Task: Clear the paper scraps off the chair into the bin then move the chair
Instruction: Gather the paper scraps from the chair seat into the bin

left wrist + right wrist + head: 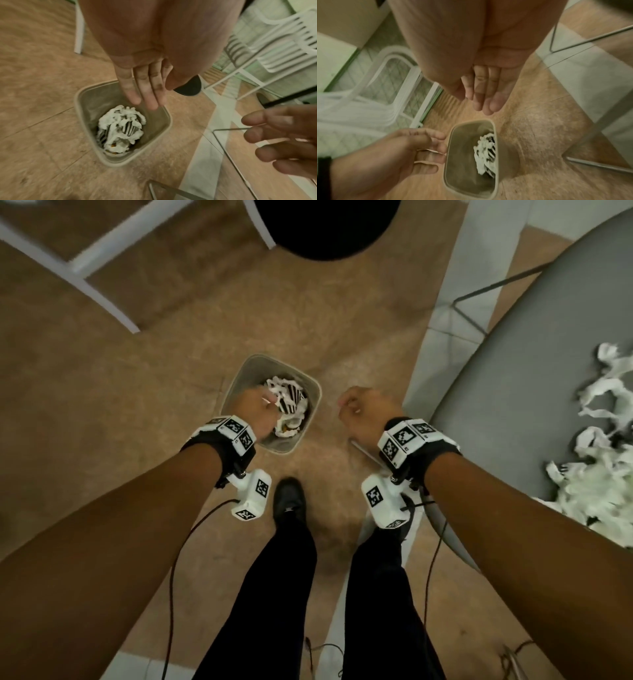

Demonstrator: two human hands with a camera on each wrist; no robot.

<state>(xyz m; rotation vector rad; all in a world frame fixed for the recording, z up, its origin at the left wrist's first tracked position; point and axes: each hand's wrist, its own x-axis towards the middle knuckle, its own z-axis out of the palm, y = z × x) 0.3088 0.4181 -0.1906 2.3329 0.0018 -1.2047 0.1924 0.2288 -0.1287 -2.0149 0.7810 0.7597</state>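
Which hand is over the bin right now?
The left hand, its fingers straight above the bin and its scraps; the right hand hangs beside it over bare floor.

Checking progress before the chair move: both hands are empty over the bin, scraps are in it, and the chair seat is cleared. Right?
Not quite. The chair is not cleared: the head view shows a pile of scraps on its seat. The rest holds: both the left hand and right hand are empty by the bin, which holds scraps.

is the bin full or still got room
Still got room: the bin holds a clump of paper scraps low at its bottom, with bare inner walls showing above it.
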